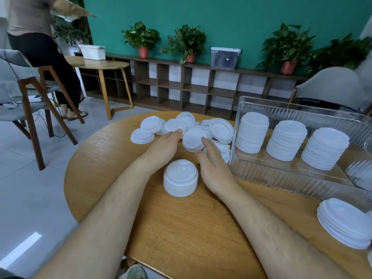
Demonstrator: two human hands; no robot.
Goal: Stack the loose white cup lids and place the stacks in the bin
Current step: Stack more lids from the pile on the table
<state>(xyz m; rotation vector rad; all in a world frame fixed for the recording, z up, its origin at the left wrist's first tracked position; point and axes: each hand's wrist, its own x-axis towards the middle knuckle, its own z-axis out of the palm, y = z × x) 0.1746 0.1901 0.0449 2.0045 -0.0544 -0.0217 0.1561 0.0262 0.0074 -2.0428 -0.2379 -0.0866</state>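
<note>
Several loose white cup lids [177, 127] lie in a heap at the far side of the round wooden table [181, 228]. A short stack of lids [180, 177] stands in front of the heap, between my two wrists. My left hand [164, 147] reaches into the heap with straight fingers, its tips touching a lid. My right hand [213, 168] lies with straight fingers against a tilted lid [192, 140]. The clear ribbed bin [281, 179] on the right holds three tall lid stacks [286, 140].
Another lid stack [344, 223] sits at the table's right edge, near the bin's front wall. A wooden chair [36, 91] and a standing person [40, 47] are at the left. A low shelf with potted plants [187, 43] lines the green wall.
</note>
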